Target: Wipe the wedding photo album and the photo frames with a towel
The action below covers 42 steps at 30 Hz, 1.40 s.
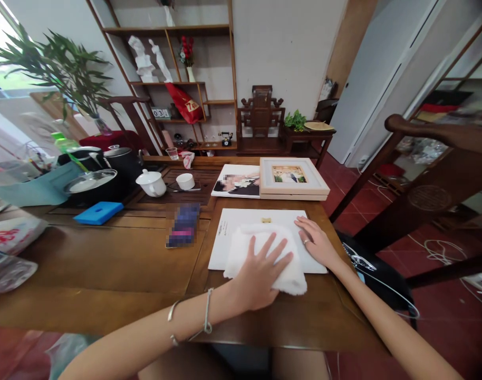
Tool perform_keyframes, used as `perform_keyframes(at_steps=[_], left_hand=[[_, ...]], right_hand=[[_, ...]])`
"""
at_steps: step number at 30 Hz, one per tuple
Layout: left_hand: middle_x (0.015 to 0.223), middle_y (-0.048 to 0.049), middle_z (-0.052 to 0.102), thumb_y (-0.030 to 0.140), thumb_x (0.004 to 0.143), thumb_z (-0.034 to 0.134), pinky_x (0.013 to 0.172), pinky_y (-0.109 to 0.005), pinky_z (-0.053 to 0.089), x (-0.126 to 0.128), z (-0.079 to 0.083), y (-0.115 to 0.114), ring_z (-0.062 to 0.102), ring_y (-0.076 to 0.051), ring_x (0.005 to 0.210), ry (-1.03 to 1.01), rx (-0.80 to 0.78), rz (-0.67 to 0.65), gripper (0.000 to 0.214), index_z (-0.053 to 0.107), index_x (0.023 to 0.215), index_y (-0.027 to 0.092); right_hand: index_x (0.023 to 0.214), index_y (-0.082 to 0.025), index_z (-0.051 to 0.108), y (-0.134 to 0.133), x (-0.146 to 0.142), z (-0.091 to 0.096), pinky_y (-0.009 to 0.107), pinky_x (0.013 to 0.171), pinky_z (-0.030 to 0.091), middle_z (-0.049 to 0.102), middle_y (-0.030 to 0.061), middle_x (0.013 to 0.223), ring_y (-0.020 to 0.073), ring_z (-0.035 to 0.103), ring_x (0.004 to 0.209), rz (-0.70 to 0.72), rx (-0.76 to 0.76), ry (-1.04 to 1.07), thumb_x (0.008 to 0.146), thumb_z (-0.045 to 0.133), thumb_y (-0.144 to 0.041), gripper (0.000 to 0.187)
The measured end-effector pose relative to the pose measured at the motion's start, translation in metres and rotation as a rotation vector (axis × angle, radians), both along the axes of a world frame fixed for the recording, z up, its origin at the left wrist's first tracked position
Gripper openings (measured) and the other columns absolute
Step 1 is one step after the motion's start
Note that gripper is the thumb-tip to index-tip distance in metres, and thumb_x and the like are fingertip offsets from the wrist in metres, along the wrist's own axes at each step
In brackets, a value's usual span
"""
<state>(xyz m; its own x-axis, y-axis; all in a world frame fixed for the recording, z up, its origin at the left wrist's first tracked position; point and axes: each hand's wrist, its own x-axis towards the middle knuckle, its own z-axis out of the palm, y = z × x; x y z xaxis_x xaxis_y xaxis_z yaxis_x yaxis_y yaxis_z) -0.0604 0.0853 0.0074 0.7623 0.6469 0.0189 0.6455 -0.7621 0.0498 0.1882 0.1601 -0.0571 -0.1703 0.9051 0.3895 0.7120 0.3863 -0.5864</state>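
Head: wooden table (106, 258), red floor (442, 327)

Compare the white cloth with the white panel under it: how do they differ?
The white cloth is rumpled and fluffy-looking; the white panel is flat and straight-edged. The panel is larger: the cloth covers only part of it, overhanging its near edge. The panel bears small dark print and a gold-coloured piece; the cloth shows neither. Both are white.
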Motion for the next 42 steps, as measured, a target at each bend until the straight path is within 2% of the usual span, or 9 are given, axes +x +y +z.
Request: perform_keyframes(at_steps=[4, 10, 13, 19, 24, 28, 32, 37, 42], left_hand=[[0.164, -0.0102, 0.01, 0.035, 0.083, 0.059, 0.112, -0.073, 0.012, 0.008, 0.002, 0.015, 0.002, -0.039, 0.15, 0.008, -0.032, 0.032, 0.081, 0.026, 0.155, 0.021], [0.164, -0.0065, 0.009, 0.043, 0.09, 0.056, 0.112, -0.073, 0.011, 0.025, 0.007, 0.097, 0.003, -0.036, 0.151, 0.085, -0.072, 0.064, 0.076, 0.023, 0.156, 0.023], [0.164, -0.0056, 0.011, 0.043, 0.091, 0.054, 0.112, -0.071, 0.013, 0.03, 0.009, 0.122, 0.005, -0.036, 0.151, 0.089, -0.053, 0.054, 0.075, 0.021, 0.156, 0.025], [0.164, 0.0018, 0.017, 0.024, 0.088, 0.048, 0.116, -0.063, 0.014, 0.016, 0.009, 0.118, 0.008, -0.029, 0.152, 0.042, -0.021, -0.141, 0.069, 0.027, 0.154, 0.031], [0.161, 0.0094, 0.025, 0.016, 0.083, 0.042, 0.119, -0.054, 0.011, -0.004, 0.006, 0.11, 0.014, -0.023, 0.151, -0.048, -0.109, -0.256, 0.071, 0.035, 0.149, 0.039], [0.162, 0.0081, 0.024, 0.02, 0.085, 0.042, 0.119, -0.049, 0.016, 0.01, 0.005, 0.123, 0.017, -0.023, 0.15, -0.078, -0.141, -0.117, 0.07, 0.031, 0.151, 0.037], [0.162, 0.0024, 0.025, 0.029, 0.092, 0.041, 0.116, -0.055, 0.021, 0.037, 0.01, 0.133, 0.02, -0.027, 0.149, -0.029, -0.12, 0.083, 0.062, 0.029, 0.153, 0.032], [0.161, -0.0077, 0.027, 0.025, 0.09, 0.047, 0.108, -0.071, 0.024, 0.051, 0.015, 0.099, 0.017, -0.042, 0.147, 0.019, -0.09, 0.192, 0.061, 0.038, 0.15, 0.024], [0.155, -0.0205, 0.035, 0.028, 0.087, 0.053, 0.111, -0.068, 0.024, 0.062, 0.002, 0.003, 0.027, -0.051, 0.141, 0.086, 0.121, 0.242, 0.066, 0.04, 0.15, 0.01]], right_hand=[[0.122, -0.022, 0.067, 0.0, 0.0, 0.001, 0.053, 0.114, 0.037, 0.06, 0.0121, 0.138, 0.0279, 0.051, 0.132, -0.01, 0.001, -0.003, 0.092, 0.045, -0.03, 0.038], [0.119, -0.02, 0.068, 0.0, 0.001, 0.002, 0.052, 0.113, 0.039, 0.061, 0.0138, 0.136, 0.0288, 0.052, 0.131, 0.008, 0.013, 0.006, 0.091, 0.045, -0.03, 0.038], [0.117, -0.018, 0.068, 0.001, 0.002, 0.002, 0.052, 0.112, 0.04, 0.062, 0.015, 0.134, 0.0294, 0.053, 0.13, 0.015, 0.016, 0.014, 0.091, 0.045, -0.03, 0.037], [0.112, -0.017, 0.069, 0.002, 0.001, 0.001, 0.053, 0.111, 0.04, 0.063, 0.0157, 0.133, 0.031, 0.053, 0.13, -0.001, 0.004, 0.004, 0.09, 0.046, -0.03, 0.035], [0.109, -0.017, 0.07, 0.002, -0.001, 0.001, 0.053, 0.11, 0.04, 0.063, 0.0169, 0.131, 0.0316, 0.054, 0.129, -0.023, 0.017, -0.016, 0.09, 0.045, -0.028, 0.034], [0.113, -0.018, 0.069, 0.001, -0.001, 0.002, 0.053, 0.11, 0.04, 0.062, 0.0159, 0.133, 0.0311, 0.053, 0.129, 0.001, 0.026, 0.0, 0.09, 0.045, -0.028, 0.035], [0.116, -0.018, 0.068, 0.001, 0.0, 0.003, 0.054, 0.111, 0.039, 0.061, 0.0155, 0.135, 0.0313, 0.052, 0.131, -0.005, 0.003, 0.006, 0.09, 0.045, -0.029, 0.036], [0.115, -0.019, 0.069, 0.001, 0.0, 0.002, 0.053, 0.112, 0.039, 0.062, 0.0148, 0.135, 0.0296, 0.052, 0.131, 0.014, 0.014, 0.018, 0.09, 0.044, -0.026, 0.035], [0.119, -0.02, 0.067, 0.0, 0.0, 0.0, 0.052, 0.114, 0.037, 0.062, 0.0132, 0.136, 0.0273, 0.052, 0.132, -0.001, 0.022, 0.021, 0.094, 0.044, -0.029, 0.036]])
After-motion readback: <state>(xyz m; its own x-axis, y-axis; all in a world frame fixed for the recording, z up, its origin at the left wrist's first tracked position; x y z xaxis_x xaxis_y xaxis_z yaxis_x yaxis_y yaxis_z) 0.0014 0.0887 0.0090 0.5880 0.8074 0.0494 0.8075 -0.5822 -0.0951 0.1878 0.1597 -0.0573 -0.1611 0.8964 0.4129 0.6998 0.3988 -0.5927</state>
